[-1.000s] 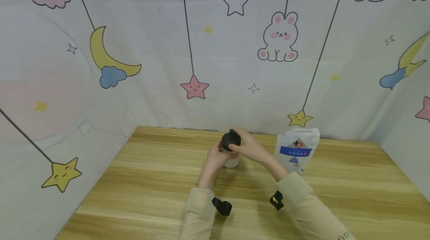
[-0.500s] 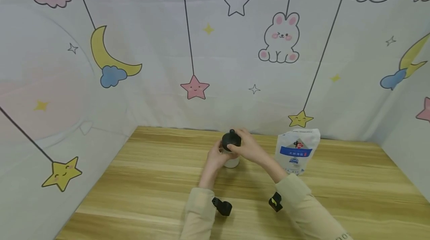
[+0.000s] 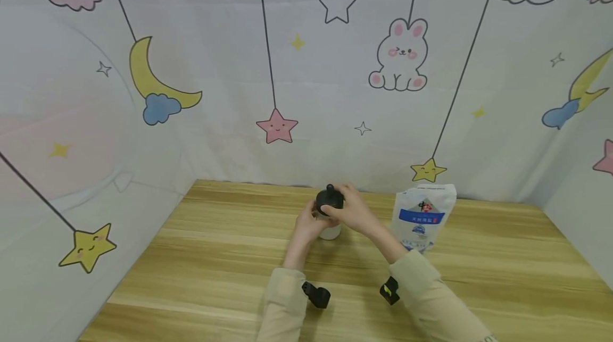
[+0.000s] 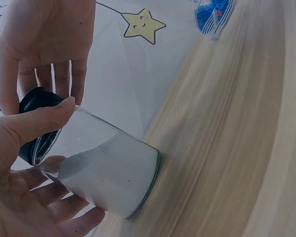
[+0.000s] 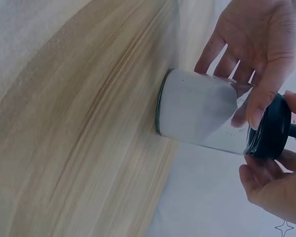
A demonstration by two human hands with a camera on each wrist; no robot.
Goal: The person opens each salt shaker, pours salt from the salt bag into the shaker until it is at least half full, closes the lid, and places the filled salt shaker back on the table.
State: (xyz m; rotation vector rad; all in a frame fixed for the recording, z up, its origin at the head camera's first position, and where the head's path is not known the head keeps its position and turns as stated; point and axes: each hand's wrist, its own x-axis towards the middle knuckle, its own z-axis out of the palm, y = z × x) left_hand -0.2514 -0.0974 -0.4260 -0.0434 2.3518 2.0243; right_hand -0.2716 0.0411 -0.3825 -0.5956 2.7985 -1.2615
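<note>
A clear glass jar (image 3: 330,231) (image 4: 106,170) (image 5: 200,113), part full of white powder, stands on the wooden table (image 3: 215,257). My left hand (image 3: 308,222) (image 4: 24,168) grips its side, thumb near the rim. On top sits a black lid (image 3: 329,201) (image 4: 32,111) (image 5: 271,128) with a small knob. My right hand (image 3: 351,209) (image 5: 274,173) curls its fingers round that lid from above.
A white pouch (image 3: 421,215) (image 4: 212,15) with a blue label stands just right of the jar, near the back of the table. A cartoon-printed cloth (image 3: 306,65) walls the table at the back and both sides.
My right forearm and wrist have shifted slightly left and lower while that hand stays on the lid. The jar and my left hand have not moved.
</note>
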